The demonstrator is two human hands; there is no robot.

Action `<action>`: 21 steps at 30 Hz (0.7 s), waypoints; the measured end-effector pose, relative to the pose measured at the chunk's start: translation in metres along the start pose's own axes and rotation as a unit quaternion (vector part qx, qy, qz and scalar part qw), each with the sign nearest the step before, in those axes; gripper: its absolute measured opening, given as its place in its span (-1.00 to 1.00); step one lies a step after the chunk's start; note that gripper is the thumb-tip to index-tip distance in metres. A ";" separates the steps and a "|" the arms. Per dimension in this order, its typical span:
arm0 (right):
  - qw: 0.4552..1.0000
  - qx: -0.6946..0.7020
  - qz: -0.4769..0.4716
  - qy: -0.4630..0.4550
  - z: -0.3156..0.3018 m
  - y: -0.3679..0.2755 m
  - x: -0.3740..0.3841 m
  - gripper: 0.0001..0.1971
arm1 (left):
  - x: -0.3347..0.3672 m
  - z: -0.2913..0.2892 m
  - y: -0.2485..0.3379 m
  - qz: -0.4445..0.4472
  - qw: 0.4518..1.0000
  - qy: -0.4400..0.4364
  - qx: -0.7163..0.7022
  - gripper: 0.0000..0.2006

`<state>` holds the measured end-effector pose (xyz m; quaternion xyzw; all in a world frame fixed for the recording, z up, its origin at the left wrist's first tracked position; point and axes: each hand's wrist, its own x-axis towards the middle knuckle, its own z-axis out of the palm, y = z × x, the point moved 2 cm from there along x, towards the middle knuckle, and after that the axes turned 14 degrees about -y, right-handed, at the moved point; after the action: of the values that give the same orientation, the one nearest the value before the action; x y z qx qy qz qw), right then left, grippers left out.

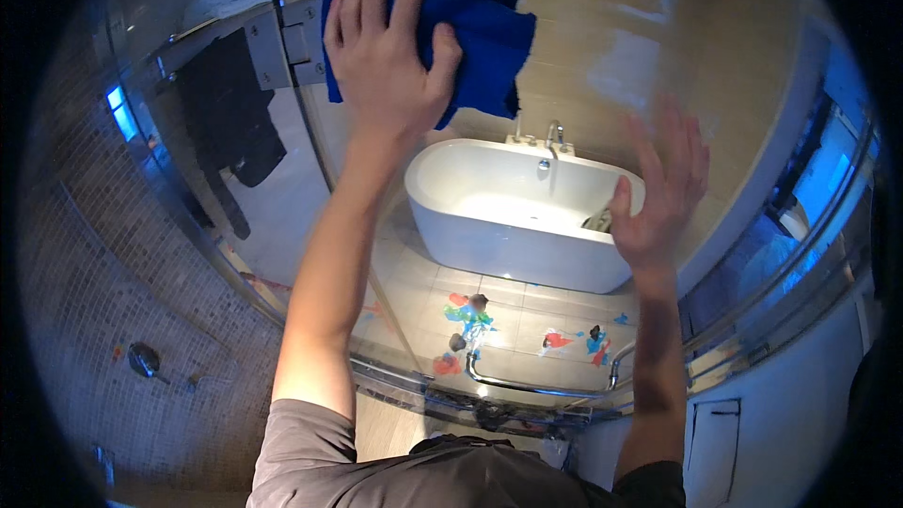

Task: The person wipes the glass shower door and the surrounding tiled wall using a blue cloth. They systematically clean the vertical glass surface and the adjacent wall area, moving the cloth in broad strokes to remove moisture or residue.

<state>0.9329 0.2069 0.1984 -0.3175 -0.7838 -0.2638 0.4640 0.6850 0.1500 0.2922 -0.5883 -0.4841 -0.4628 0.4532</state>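
Small brick-like tiles cover the curving wall at far left, then a squared metal hinge. Here's the left hand, fingers spread wide, laid flat over the soft, ragged-edged blue cloth up top! Below, a smooth oval bathtub, rim rounded, and a bent chrome handle. Open room between the hands; the right hand, blurred, palm open, grips nothing; whether it touches glass, can't tell.

Left hand on cloth
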 end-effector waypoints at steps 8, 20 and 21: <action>0.997 -0.073 0.012 -0.021 0.008 -0.006 -0.005 -0.37 | -0.053 0.015 -0.004 0.007 0.998 -0.036 0.047 -0.48; 0.999 -0.027 -0.020 0.004 0.009 -0.002 -0.001 -0.35 | -0.139 0.020 -0.013 -0.010 0.994 -0.098 0.053 -0.44; 1.000 -0.023 -0.020 0.000 0.009 -0.003 0.000 -0.35 | -0.127 0.014 -0.021 -0.012 0.995 -0.082 0.057 -0.44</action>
<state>0.9255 0.2114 0.1940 -0.3123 -0.7839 -0.2911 0.4507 0.6527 0.1475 0.1665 -0.5917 -0.5520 -0.3903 0.4392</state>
